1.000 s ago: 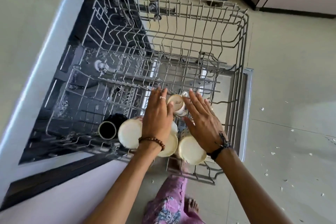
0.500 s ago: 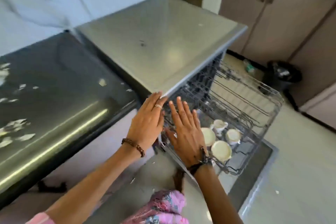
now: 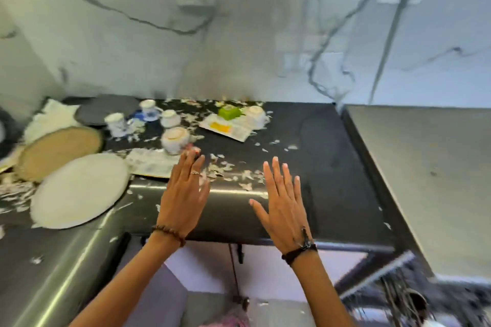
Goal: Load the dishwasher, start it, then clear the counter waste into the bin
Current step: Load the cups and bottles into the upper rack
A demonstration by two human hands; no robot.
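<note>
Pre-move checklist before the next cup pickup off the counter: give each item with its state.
1. Both hands free: ok. Left hand and right hand have straight fingers and hold nothing.
2. Target within reach: ok. The nearest cup stands just beyond the left fingertips.
3. Cup empty: cannot tell; the view is blurred.
4. Path clear: not ok. Paper scraps litter the black counter around the cup.
5. Other dishes left: ok to see. More cups, a white plate and a wooden board remain.
6. Rack pulled out: cannot tell; only a blurred part of the rack shows.
</note>
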